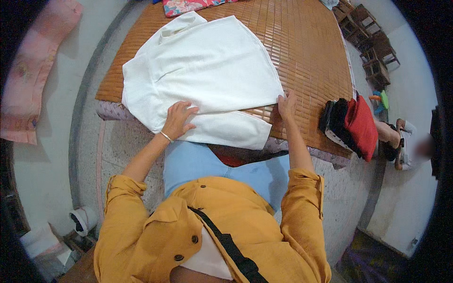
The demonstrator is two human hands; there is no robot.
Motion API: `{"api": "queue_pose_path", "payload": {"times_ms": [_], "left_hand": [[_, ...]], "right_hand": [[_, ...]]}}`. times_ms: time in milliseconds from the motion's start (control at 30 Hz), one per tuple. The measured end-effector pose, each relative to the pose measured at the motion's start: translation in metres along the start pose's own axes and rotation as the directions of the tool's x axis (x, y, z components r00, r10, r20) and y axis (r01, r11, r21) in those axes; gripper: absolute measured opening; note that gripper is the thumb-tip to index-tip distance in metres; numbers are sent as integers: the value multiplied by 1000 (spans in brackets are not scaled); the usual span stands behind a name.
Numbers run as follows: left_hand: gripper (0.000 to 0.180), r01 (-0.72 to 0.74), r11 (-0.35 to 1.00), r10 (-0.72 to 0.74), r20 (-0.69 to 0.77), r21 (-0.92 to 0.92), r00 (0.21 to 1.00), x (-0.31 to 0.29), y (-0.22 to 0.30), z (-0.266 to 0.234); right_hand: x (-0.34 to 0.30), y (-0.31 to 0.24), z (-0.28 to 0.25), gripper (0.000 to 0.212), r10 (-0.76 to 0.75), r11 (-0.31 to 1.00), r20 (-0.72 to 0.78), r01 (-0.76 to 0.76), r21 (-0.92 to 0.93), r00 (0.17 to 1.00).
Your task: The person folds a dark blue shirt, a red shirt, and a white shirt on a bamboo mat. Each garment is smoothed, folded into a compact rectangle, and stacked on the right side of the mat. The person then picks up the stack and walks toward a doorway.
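A white long-sleeved shirt [212, 66] lies spread on a brown bamboo mat [311, 61], its body slanting away from me and one sleeve [231, 131] stretched along the near edge. My left hand [178, 120] rests on the cloth where that sleeve meets the body, palm down with fingers spread; a bracelet circles the wrist. At the lower right corner of the hem, my right hand [288, 104] has its fingers closed on the edge of the shirt. A strip of mat shows between hem and sleeve. The far sleeve is partly tucked from sight.
Folded clothes in black and red [361, 127] are stacked at the bed's right edge. A floral cloth [193, 5] lies at the far edge. Wooden stools [377, 52] stand along the right wall, and another person [410, 146] sits beyond the stack. A pink cloth [33, 70] hangs at left.
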State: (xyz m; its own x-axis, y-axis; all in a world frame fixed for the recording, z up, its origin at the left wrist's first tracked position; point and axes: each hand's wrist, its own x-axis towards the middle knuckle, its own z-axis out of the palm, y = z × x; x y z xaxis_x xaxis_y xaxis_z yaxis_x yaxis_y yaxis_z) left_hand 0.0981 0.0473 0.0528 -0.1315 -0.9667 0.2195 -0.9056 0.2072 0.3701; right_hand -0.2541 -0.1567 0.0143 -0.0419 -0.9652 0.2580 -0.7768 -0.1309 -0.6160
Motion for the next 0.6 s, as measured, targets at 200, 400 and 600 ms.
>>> {"api": "queue_pose_path", "payload": {"times_ms": [200,400,600], "left_hand": [[27,6,997,-7,11,78,1000,-13,-30,12],[7,-103,991,99,47,82,994,-14,-61,5],[8,-80,978,74,38,194,997,-14,-120,-15]], "right_hand": [[13,30,15,31,41,998,132,-46,33,990],[-1,39,0,21,-60,997,177,49,64,982],[-76,16,-38,22,4,967,445,-117,228,896]]}}
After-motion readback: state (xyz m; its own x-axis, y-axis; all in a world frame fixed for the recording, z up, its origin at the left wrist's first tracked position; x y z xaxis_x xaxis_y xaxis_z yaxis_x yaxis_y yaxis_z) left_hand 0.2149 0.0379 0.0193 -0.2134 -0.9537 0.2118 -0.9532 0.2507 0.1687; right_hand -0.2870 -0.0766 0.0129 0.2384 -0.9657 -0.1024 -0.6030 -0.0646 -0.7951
